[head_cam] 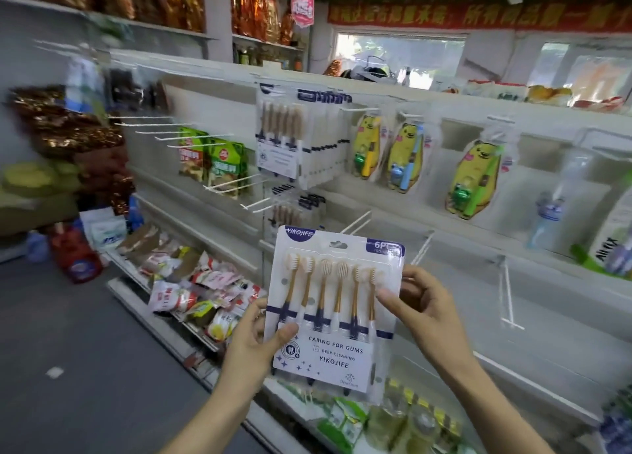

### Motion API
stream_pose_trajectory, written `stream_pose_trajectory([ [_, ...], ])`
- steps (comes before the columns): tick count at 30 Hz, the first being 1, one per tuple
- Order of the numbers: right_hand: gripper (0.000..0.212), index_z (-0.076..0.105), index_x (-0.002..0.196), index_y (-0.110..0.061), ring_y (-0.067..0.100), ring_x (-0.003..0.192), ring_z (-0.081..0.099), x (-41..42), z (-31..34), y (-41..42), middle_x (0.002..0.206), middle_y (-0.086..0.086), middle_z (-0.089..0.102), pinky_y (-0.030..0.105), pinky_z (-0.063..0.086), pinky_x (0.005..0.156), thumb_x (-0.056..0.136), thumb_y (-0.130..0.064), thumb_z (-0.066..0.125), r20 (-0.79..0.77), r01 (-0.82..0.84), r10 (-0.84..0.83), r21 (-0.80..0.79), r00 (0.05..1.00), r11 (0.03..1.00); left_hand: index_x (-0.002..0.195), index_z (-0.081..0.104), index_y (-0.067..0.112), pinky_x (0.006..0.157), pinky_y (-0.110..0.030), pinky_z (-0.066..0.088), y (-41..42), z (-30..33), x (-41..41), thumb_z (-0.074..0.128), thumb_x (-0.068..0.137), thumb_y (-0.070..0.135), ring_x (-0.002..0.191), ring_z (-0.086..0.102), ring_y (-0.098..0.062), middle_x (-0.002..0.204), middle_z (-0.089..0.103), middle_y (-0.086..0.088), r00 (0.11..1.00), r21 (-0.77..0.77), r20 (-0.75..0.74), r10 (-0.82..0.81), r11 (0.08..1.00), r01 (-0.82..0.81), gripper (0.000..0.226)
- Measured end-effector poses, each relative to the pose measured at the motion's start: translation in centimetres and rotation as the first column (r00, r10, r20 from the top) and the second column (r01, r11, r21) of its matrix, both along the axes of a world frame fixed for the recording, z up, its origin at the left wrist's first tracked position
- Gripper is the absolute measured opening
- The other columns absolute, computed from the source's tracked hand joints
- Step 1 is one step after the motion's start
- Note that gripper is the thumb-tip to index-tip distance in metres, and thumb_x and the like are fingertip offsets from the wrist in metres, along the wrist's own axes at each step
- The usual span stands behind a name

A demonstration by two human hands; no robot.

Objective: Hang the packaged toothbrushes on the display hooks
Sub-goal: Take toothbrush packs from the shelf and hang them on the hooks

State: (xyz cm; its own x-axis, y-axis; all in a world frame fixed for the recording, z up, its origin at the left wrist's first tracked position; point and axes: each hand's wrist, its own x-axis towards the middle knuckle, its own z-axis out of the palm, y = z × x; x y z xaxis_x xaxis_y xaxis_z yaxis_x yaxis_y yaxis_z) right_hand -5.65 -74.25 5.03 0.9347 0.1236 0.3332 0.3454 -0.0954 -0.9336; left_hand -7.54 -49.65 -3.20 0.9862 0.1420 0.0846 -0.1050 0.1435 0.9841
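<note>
I hold a white toothbrush pack (pixel 333 303) upright in front of the display wall, its hang hole at the top. My left hand (pixel 254 337) grips its lower left edge, thumb on the front. My right hand (pixel 415 304) pinches its right edge, thumb across the blister. Several identical packs (pixel 301 139) hang in a row on a hook above, and more (pixel 290 214) hang just behind the pack's top. Bare white hooks (pixel 355 222) stick out right of them.
Yellow bear-shaped children's toothbrush packs (pixel 403 157) hang to the right. Green snack bags (pixel 224 166) and several bare hooks (pixel 181 135) are to the left. A low shelf holds loose snack packets (pixel 201 282). Grey floor (pixel 68 368) lies at the left.
</note>
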Motion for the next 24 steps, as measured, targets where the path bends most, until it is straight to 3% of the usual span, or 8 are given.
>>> stream_pose_trajectory([
  [2,0.031,0.065,0.110,-0.009,0.023,0.101,0.073,0.7,-0.8,3.1,0.106,0.005,0.077,0.036,0.058,0.089,0.081,-0.016,0.073,-0.036,-0.027,0.028,0.032,0.999,0.999,0.114,0.061,0.024,0.089,-0.052,0.056,3.0,-0.7,-0.4,0.086,0.066,0.042,0.102,0.072,-0.028,0.108,0.075,-0.009,0.999,0.003,-0.016,0.033,0.999,-0.033,0.057],
  [6,0.029,0.062,0.108,-0.005,0.023,0.094,0.075,2.6,-2.4,8.8,0.099,0.007,0.078,0.025,0.058,0.079,0.082,-0.002,0.074,-0.106,-0.087,0.093,0.058,0.990,0.994,0.116,0.059,0.018,0.087,-0.047,0.058,7.9,-1.9,-0.8,0.084,0.061,0.045,0.101,0.072,-0.026,0.107,0.076,-0.006,0.993,0.051,-0.030,0.110,0.993,-0.108,0.066],
  [10,0.033,0.062,0.108,-0.007,0.022,0.090,0.075,5.6,-4.2,13.4,0.094,0.008,0.078,0.025,0.058,0.077,0.080,0.005,0.075,-0.137,-0.116,0.121,0.043,0.983,0.992,0.115,0.057,0.012,0.074,-0.028,0.059,11.6,-3.1,0.0,0.077,0.082,0.018,0.092,0.074,-0.017,0.100,0.077,0.005,0.988,0.114,-0.055,0.145,0.984,-0.138,0.039],
  [15,0.033,0.066,0.107,-0.009,0.018,0.089,0.075,10.2,-6.7,17.4,0.095,0.004,0.079,0.021,0.056,0.074,0.080,0.008,0.075,-0.156,-0.158,0.162,0.042,0.974,0.987,0.119,0.055,0.016,0.086,-0.038,0.058,15.5,-5.6,2.9,0.078,0.078,0.016,0.099,0.072,-0.020,0.112,0.074,0.003,0.983,0.188,-0.120,0.140,0.975,-0.115,0.047],
  [20,0.037,0.067,0.106,-0.012,0.012,0.089,0.075,15.9,-9.3,20.2,0.098,-0.001,0.078,0.017,0.055,0.072,0.079,0.012,0.074,-0.166,-0.174,0.175,0.021,0.971,0.985,0.124,0.052,0.020,0.079,-0.025,0.056,18.4,-8.0,7.6,0.081,0.078,0.005,0.102,0.070,-0.017,0.118,0.072,0.001,0.973,0.273,-0.185,0.136,0.958,-0.082,0.056],
  [24,0.036,0.067,0.108,-0.012,0.013,0.090,0.074,20.1,-11.2,21.5,0.097,-0.001,0.078,0.018,0.055,0.071,0.079,0.007,0.077,-0.184,-0.134,0.129,-0.016,0.974,0.991,0.122,0.052,0.023,0.074,-0.024,0.057,19.6,-9.2,12.3,0.079,0.079,0.000,0.099,0.072,-0.015,0.113,0.074,0.002,0.961,0.314,-0.216,0.170,0.944,-0.097,0.055],
])
